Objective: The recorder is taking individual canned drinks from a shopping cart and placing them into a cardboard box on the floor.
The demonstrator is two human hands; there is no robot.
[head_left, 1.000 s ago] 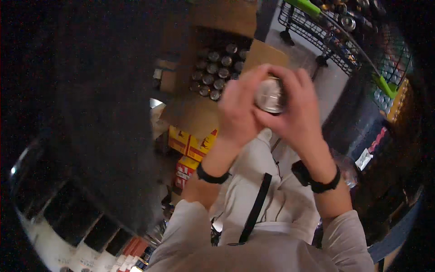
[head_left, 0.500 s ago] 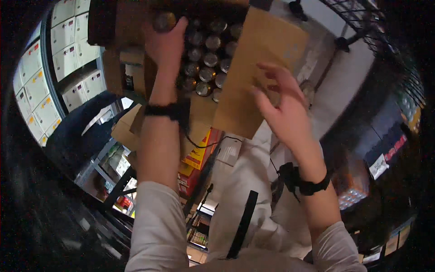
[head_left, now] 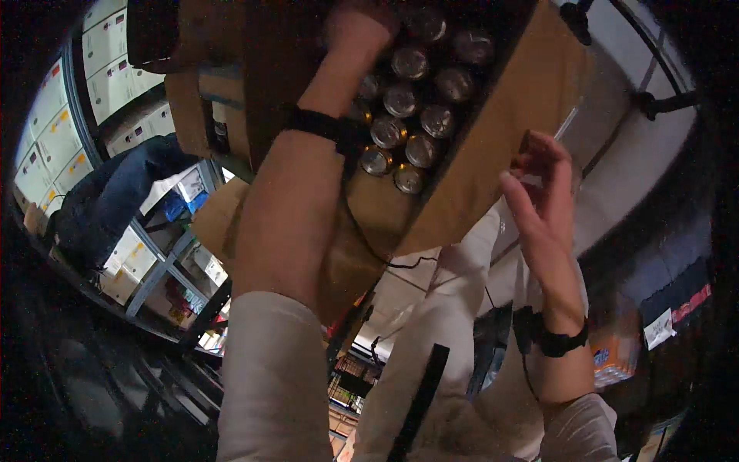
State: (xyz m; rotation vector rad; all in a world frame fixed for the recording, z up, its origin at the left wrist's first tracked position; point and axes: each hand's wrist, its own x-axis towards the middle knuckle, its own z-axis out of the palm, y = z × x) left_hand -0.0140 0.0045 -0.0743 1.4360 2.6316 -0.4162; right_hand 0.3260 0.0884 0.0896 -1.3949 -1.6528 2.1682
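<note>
Several round metal-topped cans or jars point(head_left: 400, 100) stand in rows inside an open cardboard box point(head_left: 377, 204). My left hand point(head_left: 358, 31) reaches over the far left part of these rows. It is dark and smeared there, so its fingers and anything in them cannot be made out. To the right, the box's flap point(head_left: 477, 154) slants outward. My right hand point(head_left: 543, 196) is just beyond the flap's right edge, thumb and bent fingers apart, with nothing in it. A black band with a cord circles each wrist.
White boxes point(head_left: 104, 65) fill metal shelving at the left. Dark blue clothing point(head_left: 115, 192), seemingly another person's, is before it. A smaller carton point(head_left: 223, 115) stands left of the can box. A black rack point(head_left: 666, 104) stands at the upper right, an orange shrink-wrapped pack point(head_left: 616, 354) at the lower right.
My left hand, which held a can above the box's left side, has moved right over the rows. My right hand has shifted right and down, away from the flap. The view has shifted too.
</note>
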